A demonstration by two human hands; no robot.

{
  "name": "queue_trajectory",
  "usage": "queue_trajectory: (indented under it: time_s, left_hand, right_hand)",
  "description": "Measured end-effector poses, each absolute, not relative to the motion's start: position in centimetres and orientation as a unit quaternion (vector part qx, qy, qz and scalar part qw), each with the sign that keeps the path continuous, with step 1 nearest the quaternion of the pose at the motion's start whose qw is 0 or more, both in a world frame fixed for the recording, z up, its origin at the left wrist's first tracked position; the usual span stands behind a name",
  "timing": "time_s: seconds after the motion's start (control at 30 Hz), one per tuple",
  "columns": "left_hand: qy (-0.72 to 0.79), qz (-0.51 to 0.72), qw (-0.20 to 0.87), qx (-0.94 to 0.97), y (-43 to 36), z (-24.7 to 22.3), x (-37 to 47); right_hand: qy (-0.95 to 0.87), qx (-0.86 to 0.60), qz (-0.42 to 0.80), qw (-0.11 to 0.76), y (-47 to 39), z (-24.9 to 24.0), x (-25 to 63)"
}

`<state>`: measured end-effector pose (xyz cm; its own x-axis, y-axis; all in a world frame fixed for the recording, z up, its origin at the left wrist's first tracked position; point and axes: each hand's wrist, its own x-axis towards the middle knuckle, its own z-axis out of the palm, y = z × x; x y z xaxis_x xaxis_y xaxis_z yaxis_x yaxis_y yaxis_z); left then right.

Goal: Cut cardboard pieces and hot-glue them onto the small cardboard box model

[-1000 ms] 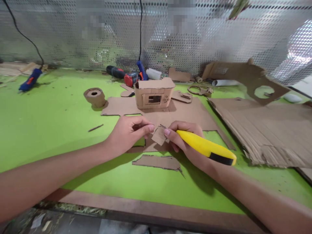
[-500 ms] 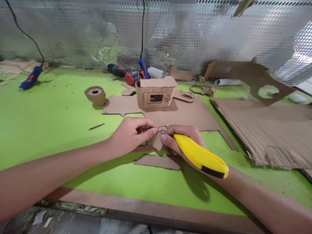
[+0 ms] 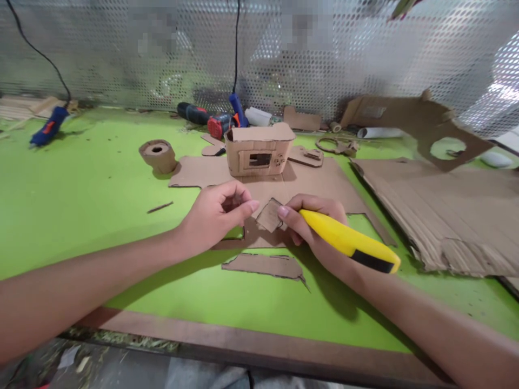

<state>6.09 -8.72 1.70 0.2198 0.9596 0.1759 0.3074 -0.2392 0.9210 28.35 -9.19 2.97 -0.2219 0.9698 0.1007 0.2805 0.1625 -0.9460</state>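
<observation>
My right hand (image 3: 314, 216) pinches a small square piece of cardboard (image 3: 269, 216) between thumb and forefinger. The same hand also carries a yellow utility knife (image 3: 340, 233) with a black patch near its butt; the working end is hidden by the fingers. Just left of the square, my left hand (image 3: 221, 213) is curled with thumb and forefinger together, apart from the cardboard, and nothing shows in it. Beneath both hands lies a large flat cardboard sheet (image 3: 320, 186) with cut-outs. A cardboard camera-like box (image 3: 259, 145) with a window stands on its far part.
A torn cardboard strip (image 3: 263, 265) lies near the front edge. At left are a cardboard cylinder (image 3: 158, 156) and a blue glue gun (image 3: 51, 127). A drill (image 3: 203, 116) and second glue gun (image 3: 239, 111) lie behind the box. Large cardboard sheets (image 3: 441, 205) occupy the right.
My left fingers have come off the cardboard square and moved slightly up and left. My right hand has drawn the square and the knife a little to the right and up.
</observation>
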Motion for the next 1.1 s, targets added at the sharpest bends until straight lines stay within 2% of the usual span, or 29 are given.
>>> queue_trajectory:
  time_s: [0.3, 0.6, 1.1]
  left_hand:
    - [0.460, 0.362, 0.365, 0.724, -8.83, 1.51, 5.83]
    - [0.436, 0.383, 0.400, 0.709, -9.27, 2.03, 6.11]
    - [0.460, 0.345, 0.341, 0.744, -9.04, 1.74, 5.88]
  right_hand:
    - [-0.625, -0.482, 0.466, 0.401, -8.53, 2.12, 28.82]
    - [-0.623, -0.481, 0.472, 0.398, -8.61, 2.28, 28.69]
    - [-0.617, -0.485, 0.483, 0.388, -8.55, 2.24, 28.90]
